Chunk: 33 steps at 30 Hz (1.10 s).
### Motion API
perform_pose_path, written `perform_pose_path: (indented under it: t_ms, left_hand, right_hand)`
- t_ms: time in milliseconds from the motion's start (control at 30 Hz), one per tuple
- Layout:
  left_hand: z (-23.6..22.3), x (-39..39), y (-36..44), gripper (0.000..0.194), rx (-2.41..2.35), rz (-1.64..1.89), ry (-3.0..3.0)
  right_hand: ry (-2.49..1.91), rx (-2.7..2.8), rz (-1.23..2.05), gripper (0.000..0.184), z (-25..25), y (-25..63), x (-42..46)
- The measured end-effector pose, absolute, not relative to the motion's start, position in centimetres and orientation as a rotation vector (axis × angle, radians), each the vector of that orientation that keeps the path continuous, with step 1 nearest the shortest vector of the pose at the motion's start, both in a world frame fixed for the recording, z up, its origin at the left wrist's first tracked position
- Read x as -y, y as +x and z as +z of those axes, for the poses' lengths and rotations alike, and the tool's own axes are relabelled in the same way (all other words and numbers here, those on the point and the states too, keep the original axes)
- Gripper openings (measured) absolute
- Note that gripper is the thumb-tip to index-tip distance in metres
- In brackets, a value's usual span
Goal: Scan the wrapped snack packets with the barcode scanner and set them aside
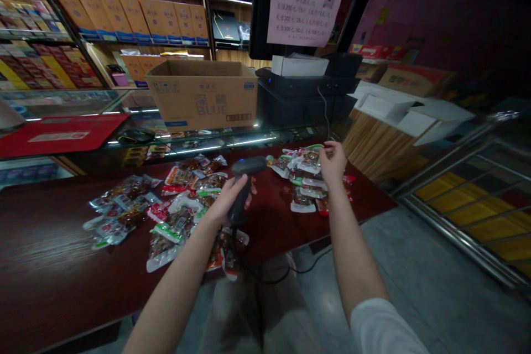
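Note:
My left hand (227, 199) is wrapped round the handle of a dark handheld barcode scanner (240, 188), its head pointing to the right. Below and left of it spreads a heap of vacuum-sealed snack packets (182, 215) with clear, red and green edges. A smaller group of similar packets (306, 182) lies on the right part of the dark red table (269, 221). At the far right edge of that group is my right hand (333, 165), fingers curled together against a green-edged packet (310, 159). What those fingers pinch, if anything, is hidden.
Behind the table, a glass counter (194, 142) carries an open cardboard box (203, 97), a black mouse (136, 135) and a red mat (62, 134). A monitor with a pink sign (305, 3) stands behind. The scanner's cable (269, 281) hangs below the table edge. A metal railing (456, 227) is on the right.

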<state>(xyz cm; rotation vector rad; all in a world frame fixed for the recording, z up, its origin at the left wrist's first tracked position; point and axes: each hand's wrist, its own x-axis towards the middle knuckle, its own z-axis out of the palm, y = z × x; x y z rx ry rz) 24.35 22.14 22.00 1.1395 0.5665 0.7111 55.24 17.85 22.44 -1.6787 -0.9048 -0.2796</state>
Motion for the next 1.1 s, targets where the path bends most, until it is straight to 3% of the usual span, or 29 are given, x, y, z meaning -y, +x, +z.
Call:
perform_pose_path:
  t_ms: [300,467,667,967,1100]
  left_hand:
    - [22.7,-22.6,23.6,0.053,-0.547,0.870,1.069]
    - [22.6,-22.8,23.3,0.055,-0.553,0.853,1.086]
    - [22.8,-22.7,23.2,0.053,-0.541,0.832,1.136]
    - [24.2,-21.9,22.9,0.056,-0.490,0.919,1.169]
    - [25.0,-21.0,22.4,0.059,-0.501,0.963,1.189]
  right_hand:
    - [-2.205,0.878,-0.142,0.034,20.3,60.8,-17.1]
    - [-2.187,1.025,-0.087,0.033,19.4,60.7,-16.4]
    - [-1.914,1.066,-0.306,0.034,19.7,55.6,-14.0]
    - [-1.546,1.465,0.453,0.016,14.8,39.5,-12.9]
    - [-1.635,1.604,0.523,0.012,14.7,37.3,-13.2]
